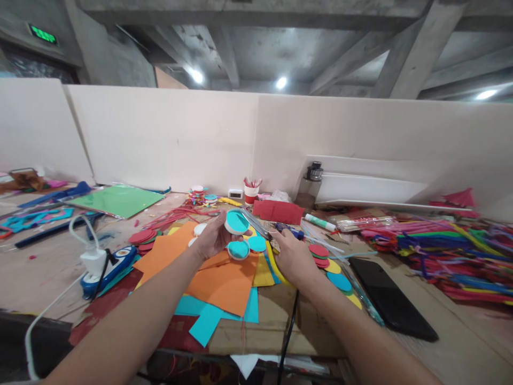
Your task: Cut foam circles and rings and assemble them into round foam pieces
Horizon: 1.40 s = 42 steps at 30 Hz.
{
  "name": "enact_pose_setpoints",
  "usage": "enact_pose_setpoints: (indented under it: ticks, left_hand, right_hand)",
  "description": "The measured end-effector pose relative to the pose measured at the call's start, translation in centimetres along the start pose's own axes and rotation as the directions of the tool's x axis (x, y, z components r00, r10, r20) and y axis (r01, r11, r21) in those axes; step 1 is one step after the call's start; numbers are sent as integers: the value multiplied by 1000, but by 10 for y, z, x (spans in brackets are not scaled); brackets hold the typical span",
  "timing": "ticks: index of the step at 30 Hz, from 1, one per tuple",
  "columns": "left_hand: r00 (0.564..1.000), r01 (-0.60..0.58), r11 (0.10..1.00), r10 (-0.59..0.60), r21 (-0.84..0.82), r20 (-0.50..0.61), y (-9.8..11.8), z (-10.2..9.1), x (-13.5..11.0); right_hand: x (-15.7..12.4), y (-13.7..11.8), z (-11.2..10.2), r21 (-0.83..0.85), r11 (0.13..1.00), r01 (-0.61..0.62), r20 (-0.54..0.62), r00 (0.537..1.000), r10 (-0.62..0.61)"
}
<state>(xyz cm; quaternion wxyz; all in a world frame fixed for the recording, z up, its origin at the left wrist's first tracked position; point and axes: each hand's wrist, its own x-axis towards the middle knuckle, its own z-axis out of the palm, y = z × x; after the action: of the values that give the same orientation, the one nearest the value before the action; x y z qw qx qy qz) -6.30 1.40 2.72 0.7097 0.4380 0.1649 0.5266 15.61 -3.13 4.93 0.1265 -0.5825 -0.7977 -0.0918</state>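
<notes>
My left hand (214,238) is closed round the edge of a shallow white round cup piece (237,222) with a teal disc inside, tilted toward me. In my right hand (294,255) is a pair of scissors (258,224) with long metal blades and what looks like a yellow handle. The blades point up and left, and their tips reach the rim of the cup piece. Just below lies a second teal-lined round piece (239,249), beside a flat teal disc (257,244). Orange sheets (224,286) spread under my left hand.
Foam discs (318,250) and a black phone (390,299) lie to the right, before piled pipe cleaners (441,251). A power strip (108,272) with cables sits left. Behind are a red-and-white cup (251,193), a bottle (311,187) and a white partition (168,139).
</notes>
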Motion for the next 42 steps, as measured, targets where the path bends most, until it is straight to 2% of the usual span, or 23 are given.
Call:
enact_pose_setpoints:
  ticks: [4,8,13,19,31,37,42]
  left_hand:
    - [999,22,1000,-22,17,-24,3,0,0]
    - [997,69,997,-68,28,-41,7,5,-1]
    - [997,42,999,-40,24,-63,5,9,-2]
    - [997,80,993,-78,85,-30,2,11,-3]
    - [996,73,990,-66,119,-62,5,1,-1]
    - [997,67,997,-66,27,-48,2,7,2]
    - [995,10,1000,-11,-11,-104,3,18,0]
  right_hand:
    - [0,0,0,6,1000,6,-1,1000,-6]
    - [0,0,1,-2,999,-38,12,999,38]
    - [-1,0,2,10,999,-41,10,999,41]
    - [-1,1,2,-19,1000,-18,-40,999,17]
    - [-1,2,1,-9,1000,-15,-8,1000,14]
    - [0,3,4,-8,999,-52,5,999,52]
    - [0,2,6,-20,997,-73,19,997,74]
